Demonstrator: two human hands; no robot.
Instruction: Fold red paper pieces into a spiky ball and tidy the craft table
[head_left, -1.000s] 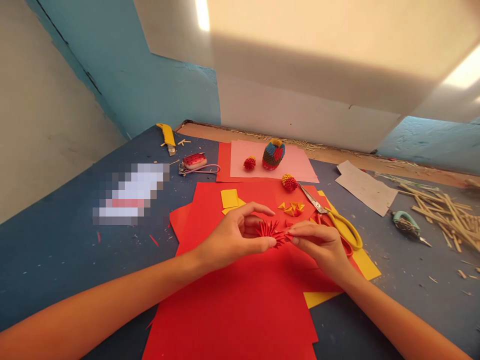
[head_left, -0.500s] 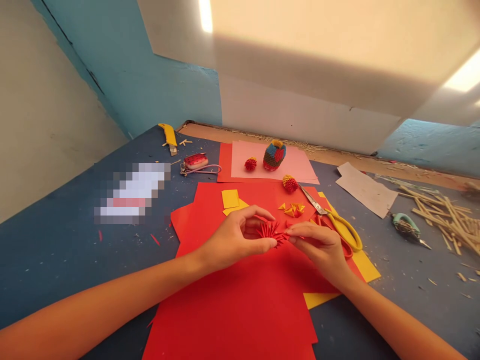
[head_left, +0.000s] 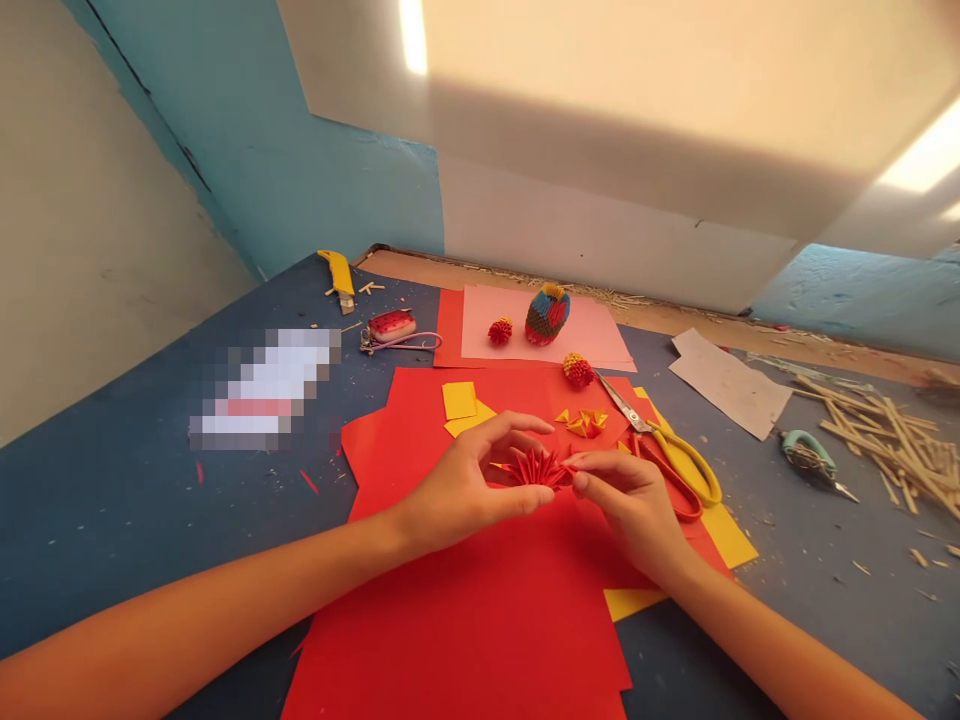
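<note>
Mid-frame, the half-curled left hand partly hides the spiky red paper it holds; the right hand pinches its edge, contact masked. Pixelation veils a pale item, centre-left.

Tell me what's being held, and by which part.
A spiky red folded-paper piece: the left hand cups its left side, thumb along the near edge; the right hand pinches at its right edge.
</note>
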